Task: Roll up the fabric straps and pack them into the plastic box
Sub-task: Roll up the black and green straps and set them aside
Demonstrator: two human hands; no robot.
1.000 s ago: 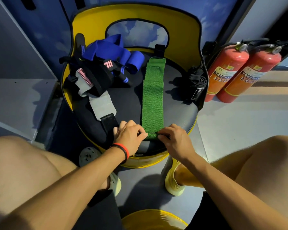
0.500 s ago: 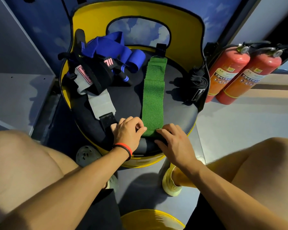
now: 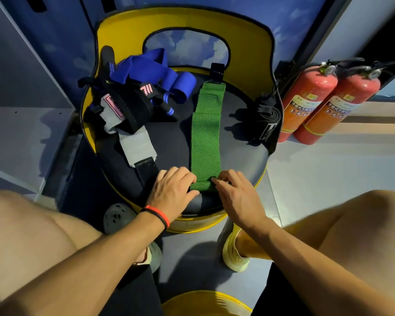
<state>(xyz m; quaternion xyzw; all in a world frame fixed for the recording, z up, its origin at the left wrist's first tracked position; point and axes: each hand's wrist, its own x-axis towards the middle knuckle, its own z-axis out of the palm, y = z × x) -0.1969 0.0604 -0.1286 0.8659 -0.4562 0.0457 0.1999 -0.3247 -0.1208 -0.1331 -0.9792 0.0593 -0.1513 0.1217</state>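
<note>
Fingers [image 3: 184,177] of left hand [image 3: 171,192] curled at one edge of a small roll, those of right hand [image 3: 236,197] pinching the other edge. Roll formed at the near end of the green strap [image 3: 205,137], lower centre, the rest flat up the middle of the seat [image 3: 169,142]. Likely light, soft, a little springy, so apt to loosen or skew. Best gripped at both edges and rolled tight. More straps [image 3: 135,96] heaped upper left. No box in sight.

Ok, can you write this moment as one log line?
green strap: near end rolled, rest flat | left hand: grips roll | right hand: grips roll | plastic box: not in view
</note>
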